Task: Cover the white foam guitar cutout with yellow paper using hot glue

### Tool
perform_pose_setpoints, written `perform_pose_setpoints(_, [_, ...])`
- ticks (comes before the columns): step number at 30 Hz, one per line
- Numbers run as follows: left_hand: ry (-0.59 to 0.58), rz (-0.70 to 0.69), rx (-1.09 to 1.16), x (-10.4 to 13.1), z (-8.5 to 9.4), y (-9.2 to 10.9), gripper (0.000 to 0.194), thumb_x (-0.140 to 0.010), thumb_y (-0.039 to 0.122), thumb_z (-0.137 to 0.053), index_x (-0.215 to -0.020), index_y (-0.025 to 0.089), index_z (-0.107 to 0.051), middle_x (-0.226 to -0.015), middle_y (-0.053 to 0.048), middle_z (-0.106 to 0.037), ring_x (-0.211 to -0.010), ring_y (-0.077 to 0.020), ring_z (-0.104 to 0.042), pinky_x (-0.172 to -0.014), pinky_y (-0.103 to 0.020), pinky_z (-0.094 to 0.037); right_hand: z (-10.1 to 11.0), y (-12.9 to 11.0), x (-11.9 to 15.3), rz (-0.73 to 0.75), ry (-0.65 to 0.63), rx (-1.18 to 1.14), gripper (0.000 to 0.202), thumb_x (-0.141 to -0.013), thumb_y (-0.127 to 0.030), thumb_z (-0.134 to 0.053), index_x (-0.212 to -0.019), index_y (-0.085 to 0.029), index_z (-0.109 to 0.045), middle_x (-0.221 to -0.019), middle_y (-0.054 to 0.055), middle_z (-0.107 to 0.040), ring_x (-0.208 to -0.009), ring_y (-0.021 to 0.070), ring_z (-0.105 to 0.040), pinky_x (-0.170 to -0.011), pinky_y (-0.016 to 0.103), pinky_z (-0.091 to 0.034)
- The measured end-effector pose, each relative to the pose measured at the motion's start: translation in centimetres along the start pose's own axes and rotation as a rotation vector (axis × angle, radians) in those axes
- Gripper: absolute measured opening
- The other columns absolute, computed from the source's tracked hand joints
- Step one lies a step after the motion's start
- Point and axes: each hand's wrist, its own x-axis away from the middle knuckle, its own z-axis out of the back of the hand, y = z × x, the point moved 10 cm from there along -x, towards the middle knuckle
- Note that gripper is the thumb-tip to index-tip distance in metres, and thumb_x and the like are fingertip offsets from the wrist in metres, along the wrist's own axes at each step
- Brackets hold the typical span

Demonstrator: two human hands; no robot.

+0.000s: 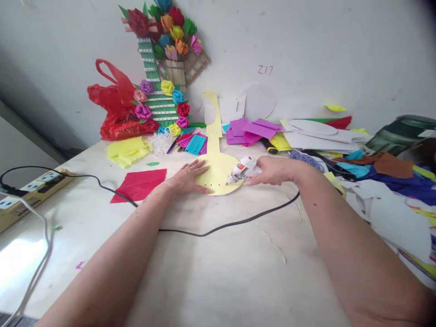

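A pale yellow paper cutout with a round body and a long neck lies on the white table, with several small dark holes near its lower edge. My left hand rests flat on the left side of the round part, fingers spread. Wrapped in my right hand is a white glue gun, its tip at the cutout's lower right, beside the row of holes. A black cord runs across the table below the cutout. Left of my left hand lies a red sheet.
A power strip sits at the left edge. Behind stand a red bag and a guitar-shaped paper craft with flowers. Purple sheets lie behind the cutout; paper scraps and a dark green container are on the right.
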Motion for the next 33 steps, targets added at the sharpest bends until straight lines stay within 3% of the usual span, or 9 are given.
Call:
perform_pose_setpoints(10, [0.009, -0.009, -0.007, -0.1, 0.1, 0.1, 0.100, -0.058, 0.076, -0.050, -0.138, 0.019, -0.031, -0.147, -0.006, -0.017, -0.136, -0.0265, -0.007, -0.109, -0.041, -0.007, 0.4, -0.8, 1.1, -0.043, 0.021, 0.092, 0.053, -0.060, -0.059, -0.065, -0.087, -0.015, -0.054, -0.065, 0.002, -0.054, -0.055, 0.0123, -0.051, -0.047, 0.022, -0.038])
perform_pose_setpoints(19, [0.013, -0.015, -0.009, -0.1, -0.1, -0.2, 0.100, -0.058, 0.075, -0.051, -0.138, 0.020, -0.031, -0.147, -0.006, -0.016, -0.136, -0.0267, -0.007, -0.109, -0.040, -0.008, -0.2, -0.7, -0.1, -0.034, -0.005, 0.113, 0.045, -0.062, -0.056, -0.063, -0.080, -0.016, -0.051, -0.060, 0.000, -0.051, -0.048, 0.0107, -0.047, -0.043, 0.023, -0.034])
perform_pose_setpoints(33, [0.007, -0.007, -0.001, 0.1, 0.2, 0.1, 0.097, -0.059, 0.074, -0.051, -0.138, 0.021, -0.031, -0.147, -0.007, -0.016, -0.136, -0.0250, -0.006, -0.109, -0.039, -0.007, -0.6, -0.5, -0.4, 0.035, -0.002, 0.058, 0.051, -0.063, -0.052, -0.064, -0.095, -0.015, -0.054, -0.069, 0.004, -0.056, -0.054, 0.0141, -0.051, -0.043, 0.024, -0.038])
